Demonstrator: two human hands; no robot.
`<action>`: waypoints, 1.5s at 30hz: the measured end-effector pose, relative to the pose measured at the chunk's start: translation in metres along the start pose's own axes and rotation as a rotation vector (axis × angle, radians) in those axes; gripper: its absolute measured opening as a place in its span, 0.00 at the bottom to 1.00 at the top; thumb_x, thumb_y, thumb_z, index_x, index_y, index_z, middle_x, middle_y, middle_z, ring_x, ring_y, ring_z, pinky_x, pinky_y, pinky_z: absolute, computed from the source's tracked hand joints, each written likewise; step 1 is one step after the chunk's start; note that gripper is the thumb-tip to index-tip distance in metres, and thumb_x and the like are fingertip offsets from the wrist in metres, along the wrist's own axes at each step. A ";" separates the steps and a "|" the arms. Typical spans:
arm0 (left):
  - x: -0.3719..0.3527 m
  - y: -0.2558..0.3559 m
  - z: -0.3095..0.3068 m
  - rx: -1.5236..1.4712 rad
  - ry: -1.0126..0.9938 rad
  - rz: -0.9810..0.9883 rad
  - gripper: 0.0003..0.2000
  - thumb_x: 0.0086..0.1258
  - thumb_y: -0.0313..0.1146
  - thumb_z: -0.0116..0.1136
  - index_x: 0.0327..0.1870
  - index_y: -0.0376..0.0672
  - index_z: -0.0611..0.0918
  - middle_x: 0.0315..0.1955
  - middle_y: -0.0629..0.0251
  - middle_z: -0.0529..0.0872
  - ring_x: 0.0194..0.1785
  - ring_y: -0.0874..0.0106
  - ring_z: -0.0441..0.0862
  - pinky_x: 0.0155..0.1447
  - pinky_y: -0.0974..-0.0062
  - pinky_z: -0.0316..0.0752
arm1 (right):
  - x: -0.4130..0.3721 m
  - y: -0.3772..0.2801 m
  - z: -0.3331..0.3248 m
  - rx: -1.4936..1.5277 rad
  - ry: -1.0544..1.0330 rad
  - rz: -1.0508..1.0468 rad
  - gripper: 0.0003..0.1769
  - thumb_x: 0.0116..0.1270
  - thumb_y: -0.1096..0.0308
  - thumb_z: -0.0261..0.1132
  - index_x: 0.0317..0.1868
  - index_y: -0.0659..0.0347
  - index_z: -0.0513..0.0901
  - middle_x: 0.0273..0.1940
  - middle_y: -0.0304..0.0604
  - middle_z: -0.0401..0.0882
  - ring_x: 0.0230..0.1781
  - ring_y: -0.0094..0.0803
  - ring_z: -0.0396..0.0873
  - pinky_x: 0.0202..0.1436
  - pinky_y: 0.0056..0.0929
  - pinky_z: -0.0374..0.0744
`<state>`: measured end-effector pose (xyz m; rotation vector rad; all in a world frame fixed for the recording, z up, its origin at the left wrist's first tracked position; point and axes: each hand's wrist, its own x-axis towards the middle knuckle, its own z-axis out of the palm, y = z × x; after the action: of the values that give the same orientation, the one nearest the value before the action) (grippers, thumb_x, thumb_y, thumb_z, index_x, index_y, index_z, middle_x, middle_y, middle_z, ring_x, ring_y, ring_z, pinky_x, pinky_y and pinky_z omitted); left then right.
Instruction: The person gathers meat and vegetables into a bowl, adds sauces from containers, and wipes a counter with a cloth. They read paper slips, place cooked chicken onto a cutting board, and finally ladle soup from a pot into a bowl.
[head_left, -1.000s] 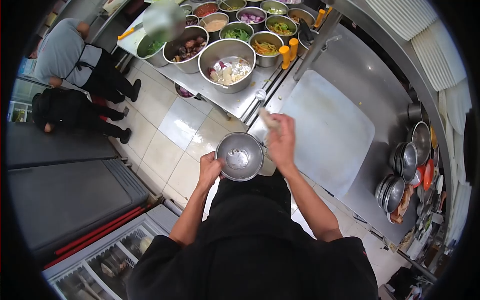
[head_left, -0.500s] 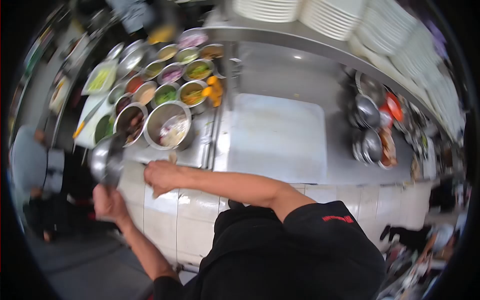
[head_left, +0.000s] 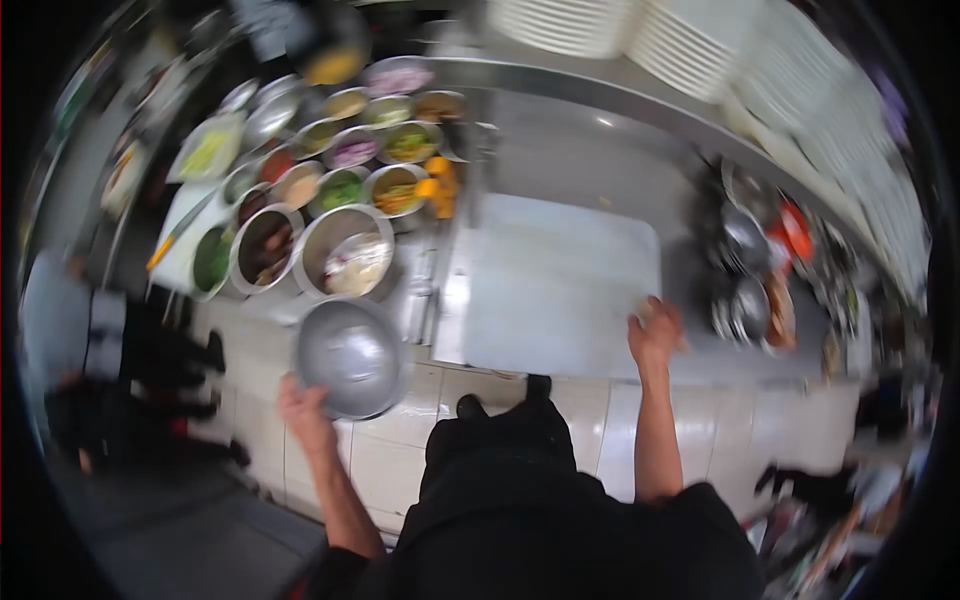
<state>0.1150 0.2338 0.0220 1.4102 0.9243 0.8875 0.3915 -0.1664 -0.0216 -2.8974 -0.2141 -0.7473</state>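
Note:
My left hand (head_left: pixel 305 410) grips the rim of a round metal bowl (head_left: pixel 350 360), tilted so its inside faces me. The bowl hangs over the floor in front of the steel counter, just below a large metal pot (head_left: pixel 318 245) with pale, whitish food in it. Over the right front corner of a white cutting board (head_left: pixel 560 285) is my right hand (head_left: pixel 655 332). Its fingers are curled together, with a small pale bit showing at their tips; motion blur hides what it is.
Several metal pots of chopped food (head_left: pixel 398 190) crowd the left counter beside a knife with a yellow handle (head_left: pixel 180 232). Stacked metal bowls (head_left: pixel 745 300) and an orange item (head_left: pixel 793 232) stand on the right. White plates (head_left: pixel 690 45) line the shelf above. Another person (head_left: pixel 75 330) is at the left.
My right hand has swung from beside the pots to the cutting board's right corner. My left hand has brought the bowl rightward and turned its inside into view.

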 end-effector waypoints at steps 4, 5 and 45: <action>-0.041 0.025 0.029 -0.194 -0.082 -0.068 0.12 0.51 0.16 0.54 0.20 0.45 0.65 0.18 0.75 0.70 0.23 0.86 0.63 0.27 0.85 0.59 | 0.002 -0.111 -0.018 0.866 -0.616 0.292 0.13 0.50 0.71 0.67 0.39 0.60 0.82 0.39 0.46 0.80 0.42 0.39 0.76 0.42 0.30 0.74; -0.050 0.024 0.022 -0.197 -0.060 -0.077 0.12 0.51 0.16 0.54 0.20 0.45 0.65 0.18 0.75 0.70 0.23 0.86 0.64 0.28 0.86 0.60 | 0.002 -0.140 -0.022 0.831 -0.479 -0.017 0.11 0.51 0.70 0.68 0.37 0.61 0.82 0.38 0.45 0.79 0.40 0.35 0.77 0.40 0.29 0.74; 0.502 -0.022 0.186 -0.297 -0.412 -0.634 0.14 0.64 0.35 0.53 0.46 0.35 0.75 0.26 0.57 0.79 0.24 0.71 0.76 0.26 0.76 0.72 | 0.077 -0.392 0.008 1.370 -0.735 0.552 0.24 0.50 0.76 0.55 0.51 0.70 0.73 0.45 0.45 0.76 0.45 0.30 0.74 0.51 0.25 0.69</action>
<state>0.4852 0.6205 -0.0080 0.9051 0.8064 0.2263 0.3942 0.2271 0.0491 -1.5972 0.0305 0.4666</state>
